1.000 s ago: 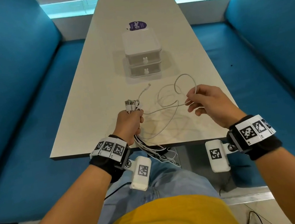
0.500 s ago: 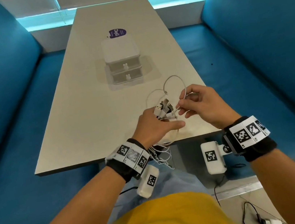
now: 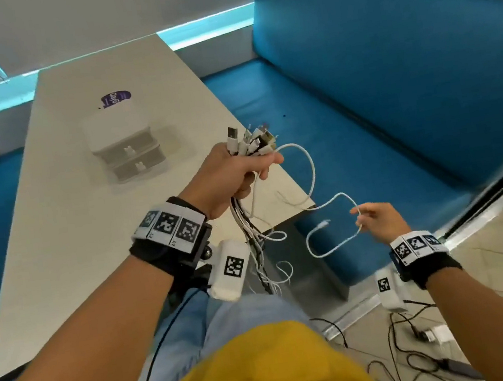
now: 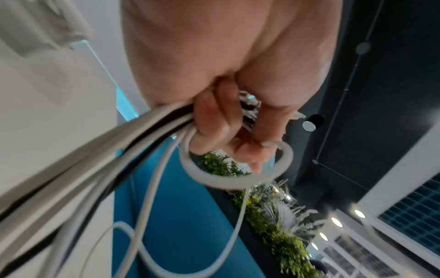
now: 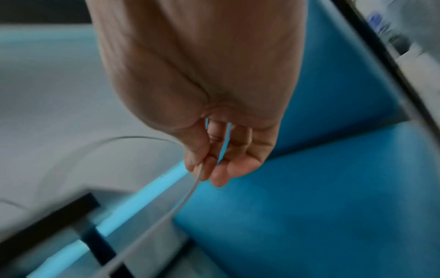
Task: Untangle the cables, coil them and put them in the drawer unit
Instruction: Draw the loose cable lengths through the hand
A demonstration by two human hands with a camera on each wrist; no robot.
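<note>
My left hand (image 3: pixel 235 173) is raised above the table's near right corner and grips a bundle of white and black cables (image 3: pixel 248 223), their plugs (image 3: pixel 251 140) fanning out above the fist; the tails hang down toward my lap. The left wrist view shows the fingers (image 4: pixel 214 120) curled round the cable bundle (image 4: pixel 95 169). One white cable (image 3: pixel 313 181) loops from that fist across to my right hand (image 3: pixel 374 221), which pinches it low, off the table's right side; the free end (image 3: pixel 324 223) dangles. The right wrist view shows that thin cable (image 5: pixel 190 191) pinched at the fingertips (image 5: pixel 202 169). The white two-drawer unit (image 3: pixel 128 149) stands closed mid-table.
The beige table (image 3: pixel 74 247) carries a purple sticker (image 3: pixel 116 99) behind the drawer unit. Blue benches (image 3: pixel 377 108) run along both sides. On the floor at lower right lie black cables and a white charger (image 3: pixel 435 334).
My left hand has lifted the bundle higher. My right hand has drawn one white cable out to the right and down, away from the table. The head view has swung right.
</note>
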